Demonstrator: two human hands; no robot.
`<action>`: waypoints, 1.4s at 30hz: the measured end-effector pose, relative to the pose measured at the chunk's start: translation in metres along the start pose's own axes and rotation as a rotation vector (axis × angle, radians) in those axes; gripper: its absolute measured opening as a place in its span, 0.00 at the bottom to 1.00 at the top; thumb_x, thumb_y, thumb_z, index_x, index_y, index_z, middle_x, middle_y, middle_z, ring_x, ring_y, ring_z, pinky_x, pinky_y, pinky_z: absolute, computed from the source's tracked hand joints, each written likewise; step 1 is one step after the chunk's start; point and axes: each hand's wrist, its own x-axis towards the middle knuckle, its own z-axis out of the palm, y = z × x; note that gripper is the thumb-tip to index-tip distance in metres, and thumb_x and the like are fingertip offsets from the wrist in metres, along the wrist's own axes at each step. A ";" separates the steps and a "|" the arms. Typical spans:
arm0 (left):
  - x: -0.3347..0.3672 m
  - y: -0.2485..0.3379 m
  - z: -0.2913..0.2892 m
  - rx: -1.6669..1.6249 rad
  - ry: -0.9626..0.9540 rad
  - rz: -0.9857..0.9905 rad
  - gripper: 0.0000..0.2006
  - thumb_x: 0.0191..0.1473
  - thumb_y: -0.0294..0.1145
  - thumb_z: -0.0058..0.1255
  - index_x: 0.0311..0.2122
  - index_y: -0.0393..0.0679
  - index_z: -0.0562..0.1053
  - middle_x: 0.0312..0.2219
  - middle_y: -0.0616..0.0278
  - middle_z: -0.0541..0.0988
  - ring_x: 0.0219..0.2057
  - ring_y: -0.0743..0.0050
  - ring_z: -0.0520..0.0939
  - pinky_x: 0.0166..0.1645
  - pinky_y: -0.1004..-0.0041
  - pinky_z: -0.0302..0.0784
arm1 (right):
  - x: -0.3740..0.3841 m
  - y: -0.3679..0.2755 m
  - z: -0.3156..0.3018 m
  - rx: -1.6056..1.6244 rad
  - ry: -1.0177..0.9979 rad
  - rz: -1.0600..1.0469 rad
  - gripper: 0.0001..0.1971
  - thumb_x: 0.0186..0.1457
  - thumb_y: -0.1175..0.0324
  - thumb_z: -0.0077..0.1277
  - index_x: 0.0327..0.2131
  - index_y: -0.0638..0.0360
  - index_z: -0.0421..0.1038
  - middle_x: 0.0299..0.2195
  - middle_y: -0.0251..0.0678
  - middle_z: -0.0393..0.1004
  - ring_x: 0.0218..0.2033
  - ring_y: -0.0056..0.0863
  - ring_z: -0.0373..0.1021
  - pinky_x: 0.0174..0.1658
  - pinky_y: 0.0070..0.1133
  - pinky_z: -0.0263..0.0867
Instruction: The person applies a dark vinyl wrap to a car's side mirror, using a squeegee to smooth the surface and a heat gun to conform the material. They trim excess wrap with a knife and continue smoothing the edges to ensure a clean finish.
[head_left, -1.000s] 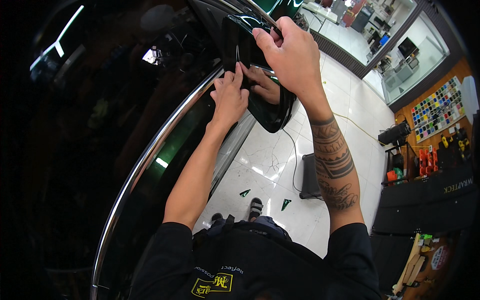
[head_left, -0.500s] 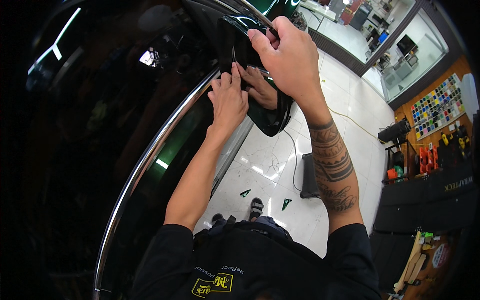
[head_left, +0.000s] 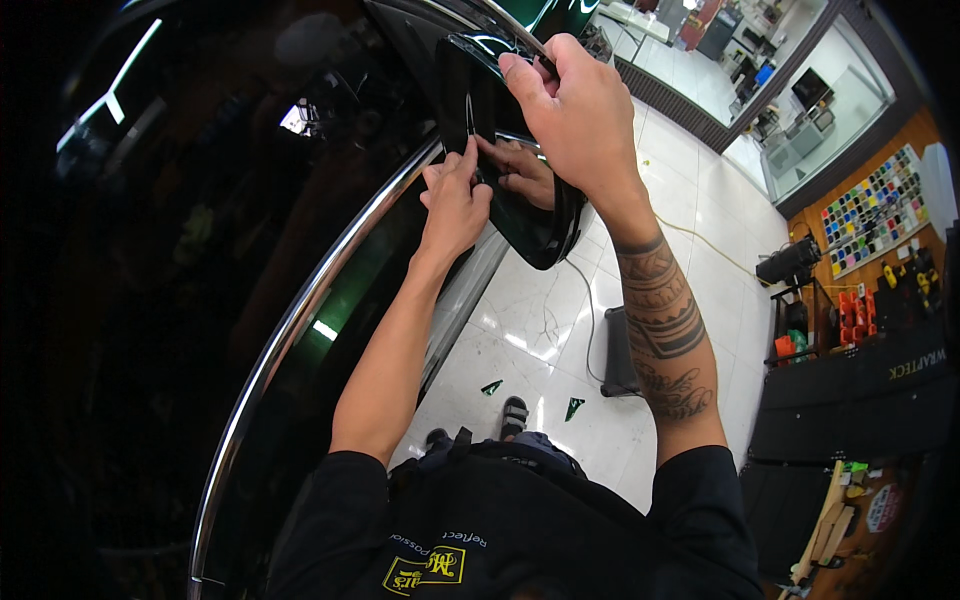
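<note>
A dark, glossy side mirror [head_left: 540, 235] stands out from the car door, its glass reflecting fingers. My left hand [head_left: 457, 205] reaches up to the mirror's inner edge. Its index finger is stretched out and touches the surface just below a thin bright sliver; the other fingers are loosely bent, and I see nothing held in them. Above the mirror's outer side, my right hand [head_left: 585, 125] is closed, thumb against the bent fingers. A small dark piece shows between them, too hidden to name.
A chrome trim strip [head_left: 300, 300] curves along the dark car door. Two green scraps, one [head_left: 492, 388] by my sandals and another [head_left: 573, 409], lie on the white tiled floor. A grey box [head_left: 618, 350] with a cable stands under my right forearm. Shelves and tools line the right.
My left hand has slid slightly down along the mirror's edge, and more of the bright sliver shows above its fingertip. My right hand has stayed almost where it was.
</note>
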 end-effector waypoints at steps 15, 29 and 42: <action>-0.001 0.003 -0.031 -0.215 -0.185 0.046 0.25 0.51 0.29 0.49 0.56 0.38 0.67 0.26 0.45 0.72 0.31 0.52 0.75 0.42 0.64 0.69 | -0.119 -0.082 -0.034 0.568 -0.139 0.231 0.22 0.63 0.78 0.37 0.60 0.67 0.57 0.29 0.33 0.70 0.23 0.14 0.60 0.27 0.12 0.60; -0.006 -0.008 -0.028 -0.645 -0.515 -0.211 0.41 0.56 0.27 0.45 0.69 0.70 0.40 0.45 0.58 0.73 0.39 0.78 0.74 0.48 0.74 0.73 | -0.152 -0.057 0.051 0.710 -0.118 0.669 0.14 0.64 0.70 0.42 0.47 0.70 0.67 0.20 0.33 0.66 0.17 0.19 0.62 0.20 0.18 0.58; -0.011 -0.022 -0.012 -0.638 -0.513 -0.025 0.45 0.56 0.29 0.51 0.69 0.62 0.35 0.35 0.60 0.74 0.32 0.79 0.76 0.33 0.73 0.83 | -0.097 -0.046 0.063 -0.185 -0.116 0.459 0.11 0.55 0.72 0.45 0.37 0.70 0.74 0.24 0.57 0.74 0.29 0.54 0.74 0.33 0.38 0.69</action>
